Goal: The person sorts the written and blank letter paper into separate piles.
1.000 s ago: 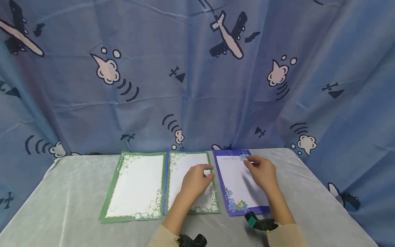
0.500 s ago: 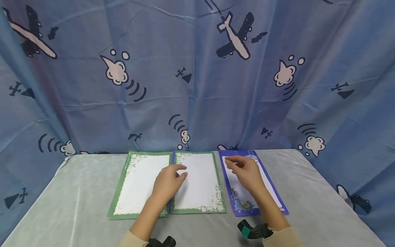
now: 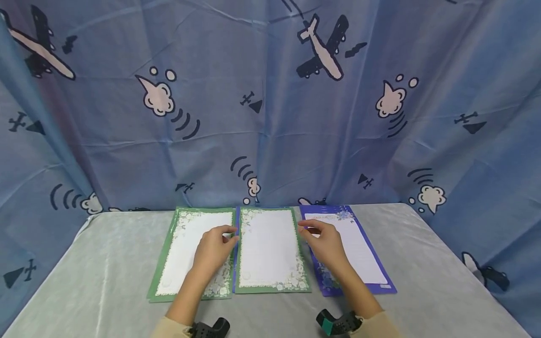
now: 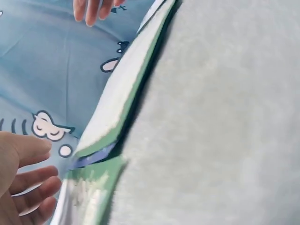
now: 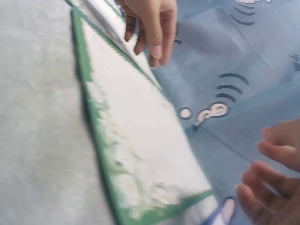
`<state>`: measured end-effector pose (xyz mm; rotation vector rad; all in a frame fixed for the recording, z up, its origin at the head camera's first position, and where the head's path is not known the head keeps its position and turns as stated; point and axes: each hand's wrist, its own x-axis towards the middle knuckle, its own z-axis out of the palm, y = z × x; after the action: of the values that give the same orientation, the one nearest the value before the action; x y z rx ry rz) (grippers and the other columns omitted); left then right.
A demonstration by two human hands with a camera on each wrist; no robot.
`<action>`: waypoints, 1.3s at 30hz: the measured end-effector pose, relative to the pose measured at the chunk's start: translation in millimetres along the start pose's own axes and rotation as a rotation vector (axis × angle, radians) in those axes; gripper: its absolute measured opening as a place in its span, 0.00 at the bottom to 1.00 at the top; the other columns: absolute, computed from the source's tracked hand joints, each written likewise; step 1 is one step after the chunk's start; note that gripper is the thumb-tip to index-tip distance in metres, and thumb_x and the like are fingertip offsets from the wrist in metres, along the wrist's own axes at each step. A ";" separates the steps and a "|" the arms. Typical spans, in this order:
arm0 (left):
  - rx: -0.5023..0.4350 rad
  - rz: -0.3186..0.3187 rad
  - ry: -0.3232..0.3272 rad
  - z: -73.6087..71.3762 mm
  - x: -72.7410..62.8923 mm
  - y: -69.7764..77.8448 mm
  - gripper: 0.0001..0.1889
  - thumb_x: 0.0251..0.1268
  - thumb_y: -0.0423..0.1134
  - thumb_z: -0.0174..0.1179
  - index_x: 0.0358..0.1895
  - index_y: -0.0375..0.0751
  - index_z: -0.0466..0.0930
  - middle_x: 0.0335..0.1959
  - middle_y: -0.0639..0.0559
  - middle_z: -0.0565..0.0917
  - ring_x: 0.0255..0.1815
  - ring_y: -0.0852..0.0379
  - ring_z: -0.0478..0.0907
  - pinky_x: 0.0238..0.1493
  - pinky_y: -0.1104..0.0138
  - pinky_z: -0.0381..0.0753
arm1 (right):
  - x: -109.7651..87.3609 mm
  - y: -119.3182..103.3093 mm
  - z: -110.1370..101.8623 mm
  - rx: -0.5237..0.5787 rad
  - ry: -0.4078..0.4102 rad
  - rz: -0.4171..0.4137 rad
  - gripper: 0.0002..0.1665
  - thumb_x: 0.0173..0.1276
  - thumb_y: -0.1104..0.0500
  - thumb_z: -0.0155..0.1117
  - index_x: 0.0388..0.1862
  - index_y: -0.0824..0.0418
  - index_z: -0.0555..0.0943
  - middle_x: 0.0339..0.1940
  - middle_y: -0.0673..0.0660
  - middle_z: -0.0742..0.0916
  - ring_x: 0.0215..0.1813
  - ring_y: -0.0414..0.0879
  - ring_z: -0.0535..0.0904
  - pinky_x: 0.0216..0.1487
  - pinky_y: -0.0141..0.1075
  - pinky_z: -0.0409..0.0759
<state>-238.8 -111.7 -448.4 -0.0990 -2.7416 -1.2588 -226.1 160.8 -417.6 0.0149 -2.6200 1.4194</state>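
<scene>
Left green sheet [image 3: 177,251]: white centre, pale flowers at far left and near right; flat, with another green edge showing beneath; left hand [image 3: 213,249] over its right part.
Middle green sheet [image 3: 270,249]: same pattern, lying flat just beside the left one, purple strip along its left edge.
Purple sheet [image 3: 365,251]: white panel, blue flowers at far right and near left; flat on the right, apart from the middle sheet; right hand [image 3: 324,243] over its left part.

On the grey cloth-covered bench [image 3: 114,267], the left green-bordered rectangular paper sheet [image 3: 183,249] lies just beside the middle green-bordered rectangular paper sheet [image 3: 270,249]; the purple-bordered rectangular paper sheet [image 3: 359,251] lies right, slightly apart. Behind the far edge hangs the blue airplane-print fabric curtain [image 3: 220,122].
</scene>
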 end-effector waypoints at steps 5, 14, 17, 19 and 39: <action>-0.003 0.019 -0.002 8.4 0.1 -6.2 0.14 0.65 0.40 0.68 0.53 0.44 0.87 0.25 0.53 0.84 0.21 0.60 0.72 0.24 0.66 0.69 | -1.4 8.5 14.1 -0.034 0.004 -0.013 0.15 0.70 0.56 0.68 0.54 0.59 0.87 0.52 0.62 0.89 0.55 0.55 0.84 0.47 0.43 0.81; 0.067 0.115 0.056 20.7 0.8 -18.4 0.16 0.60 0.43 0.72 0.52 0.48 0.88 0.44 0.52 0.89 0.31 0.61 0.77 0.32 0.65 0.74 | -2.2 24.9 32.7 -0.059 0.047 -0.035 0.14 0.68 0.59 0.69 0.51 0.61 0.88 0.56 0.62 0.88 0.52 0.53 0.84 0.54 0.47 0.82; 0.097 0.141 0.066 23.1 1.1 -22.8 0.17 0.59 0.45 0.74 0.51 0.49 0.88 0.58 0.54 0.86 0.42 0.59 0.83 0.39 0.62 0.79 | -3.2 29.9 38.0 -0.086 0.064 -0.057 0.14 0.68 0.60 0.69 0.51 0.61 0.88 0.56 0.61 0.88 0.43 0.49 0.82 0.48 0.42 0.79; 0.108 0.149 0.059 24.7 1.7 -25.3 0.17 0.57 0.47 0.74 0.51 0.51 0.89 0.62 0.54 0.84 0.45 0.57 0.84 0.41 0.61 0.81 | -4.0 33.2 40.9 -0.104 0.082 -0.080 0.14 0.68 0.61 0.69 0.51 0.61 0.87 0.56 0.62 0.88 0.43 0.51 0.83 0.49 0.44 0.80; 0.111 0.169 0.046 27.4 0.9 -27.9 0.17 0.54 0.47 0.76 0.49 0.52 0.89 0.55 0.54 0.87 0.43 0.57 0.82 0.41 0.61 0.80 | -2.7 46.8 48.1 -0.199 0.099 -0.190 0.13 0.65 0.60 0.70 0.47 0.63 0.88 0.62 0.65 0.85 0.64 0.66 0.79 0.65 0.59 0.74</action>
<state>-245.1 -109.1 -487.0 -0.2812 -2.6918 -1.0506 -234.0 146.2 -482.7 0.1599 -2.5863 1.0675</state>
